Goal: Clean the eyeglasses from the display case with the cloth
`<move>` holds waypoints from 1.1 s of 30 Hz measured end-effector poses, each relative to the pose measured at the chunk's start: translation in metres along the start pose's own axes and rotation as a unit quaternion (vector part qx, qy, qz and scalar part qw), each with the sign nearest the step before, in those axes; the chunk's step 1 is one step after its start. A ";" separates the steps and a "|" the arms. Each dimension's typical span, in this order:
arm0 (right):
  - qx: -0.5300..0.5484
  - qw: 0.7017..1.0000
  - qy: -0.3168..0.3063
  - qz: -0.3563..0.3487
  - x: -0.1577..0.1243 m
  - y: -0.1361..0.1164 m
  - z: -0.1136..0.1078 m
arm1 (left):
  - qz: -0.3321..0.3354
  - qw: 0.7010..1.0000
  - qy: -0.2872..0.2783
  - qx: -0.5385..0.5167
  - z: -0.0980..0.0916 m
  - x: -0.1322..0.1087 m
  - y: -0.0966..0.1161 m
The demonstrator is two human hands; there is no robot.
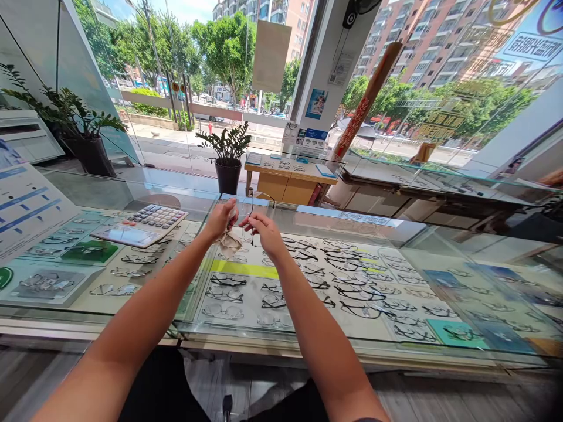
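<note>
Tall windows [211,70] fill the far wall and pour bright daylight over a long glass display counter [440,356]. Beyond its far edge stand a dark potted plant [227,153] and a low wooden table [285,186]. Grey plank floor [440,398] runs along its near edge.

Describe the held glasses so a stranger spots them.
Find the long glass display counter. Over its far edge, the thin dark-rimmed glasses sit between the left hand and right hand. Unlike the frames under glass, this pair is held above.

1. At frame centre, the left hand [220,220] pinches a beige cloth [229,240] against the glasses [254,203].
2. The right hand [264,230] grips their frame.
3. A calculator [143,224] lies left of them on the glass counter [396,234].
</note>
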State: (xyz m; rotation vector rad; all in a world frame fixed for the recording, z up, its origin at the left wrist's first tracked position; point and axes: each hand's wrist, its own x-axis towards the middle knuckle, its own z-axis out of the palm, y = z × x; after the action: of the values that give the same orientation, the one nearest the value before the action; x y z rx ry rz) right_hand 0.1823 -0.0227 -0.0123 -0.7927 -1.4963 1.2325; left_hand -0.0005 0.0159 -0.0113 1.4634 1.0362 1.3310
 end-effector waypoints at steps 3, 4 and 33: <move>0.006 1.000 -0.005 0.002 -0.001 0.000 0.001 | -0.009 1.000 0.006 0.028 0.002 0.000 -0.003; 0.007 1.000 -0.006 0.003 -0.001 0.000 0.002 | -0.013 1.000 0.007 0.027 0.002 0.000 -0.003; 0.304 0.945 0.073 0.099 0.002 -0.010 -0.008 | 0.035 0.966 0.239 0.094 -0.045 0.032 -0.034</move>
State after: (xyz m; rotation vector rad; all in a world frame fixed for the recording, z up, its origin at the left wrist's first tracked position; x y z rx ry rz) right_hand 0.1906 -0.0208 -0.0020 -0.6025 -0.8471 1.6341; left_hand -0.0439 0.0588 -0.0341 1.3529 1.4625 1.7271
